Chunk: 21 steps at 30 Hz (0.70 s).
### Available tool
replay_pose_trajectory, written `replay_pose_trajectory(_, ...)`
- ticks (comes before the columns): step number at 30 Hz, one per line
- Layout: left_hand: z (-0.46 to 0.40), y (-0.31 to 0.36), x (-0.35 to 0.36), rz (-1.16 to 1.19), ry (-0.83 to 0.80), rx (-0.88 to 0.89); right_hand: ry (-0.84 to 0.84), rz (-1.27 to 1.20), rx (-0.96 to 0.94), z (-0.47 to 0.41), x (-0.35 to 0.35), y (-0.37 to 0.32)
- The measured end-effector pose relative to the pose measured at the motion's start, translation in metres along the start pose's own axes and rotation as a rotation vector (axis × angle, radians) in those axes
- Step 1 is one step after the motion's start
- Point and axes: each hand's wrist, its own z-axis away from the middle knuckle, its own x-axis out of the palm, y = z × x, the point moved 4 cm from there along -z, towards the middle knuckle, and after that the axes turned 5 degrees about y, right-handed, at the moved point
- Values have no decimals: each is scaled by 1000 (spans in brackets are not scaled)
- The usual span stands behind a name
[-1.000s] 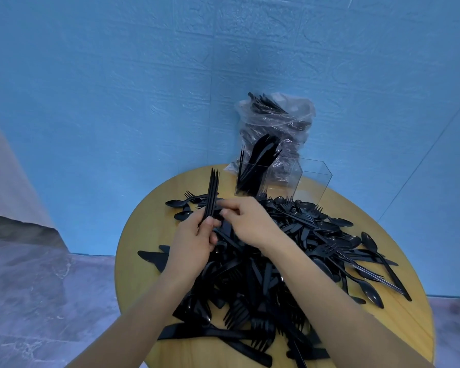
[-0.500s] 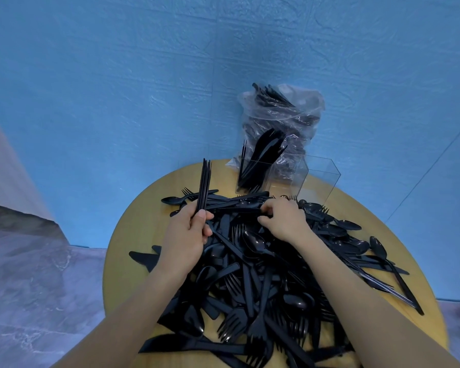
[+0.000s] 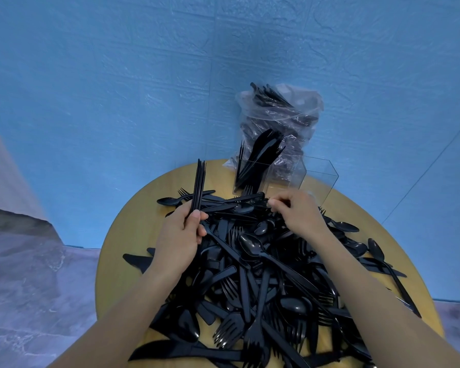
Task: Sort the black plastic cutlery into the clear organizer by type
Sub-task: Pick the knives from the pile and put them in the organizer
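Observation:
A big heap of black plastic cutlery (image 3: 260,274), forks, spoons and knives mixed, covers the round wooden table (image 3: 133,235). My left hand (image 3: 181,235) is shut on a small bundle of black cutlery (image 3: 199,187) held upright, seen edge-on. My right hand (image 3: 298,213) rests on the far side of the heap, fingertips pinched on a black piece just in front of the clear organizer (image 3: 319,179). The organizer's left compartment holds several black pieces standing upright (image 3: 258,160); its right compartment looks empty.
A clear plastic bag (image 3: 279,120) stuffed with more black cutlery leans against the blue wall behind the organizer. Loose spoons lie at the table's right edge (image 3: 377,251) and a knife near the left edge (image 3: 137,260). Grey floor surrounds the table.
My right hand has left my left hand and moved right and away, to the heap's far side by the organizer. My left hand still holds the upright bundle.

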Motion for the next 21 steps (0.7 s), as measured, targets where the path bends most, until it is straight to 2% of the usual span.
replay_pose_trajectory(3, 0, -1, 0, -6, -2, -7, 43, -23, 37, 0, -4, 7)
replay_pose_trajectory(8, 0, -3, -5, -12, 8, -15, 76, 171, -58, 2, 5, -3)
replay_pose_trajectory(14, 4, -1, -17, -33, 34, 13, -275, 219, -365, 17, 48, -52)
replay_pose_trajectory(18, 7, -4, -32, -73, 60, 53, -473, 345, -372, 14, 62, -56)
replay_pose_trajectory(21, 8, -10, -38, -103, 66, 59, -517, 411, -359, 11, 62, -53)
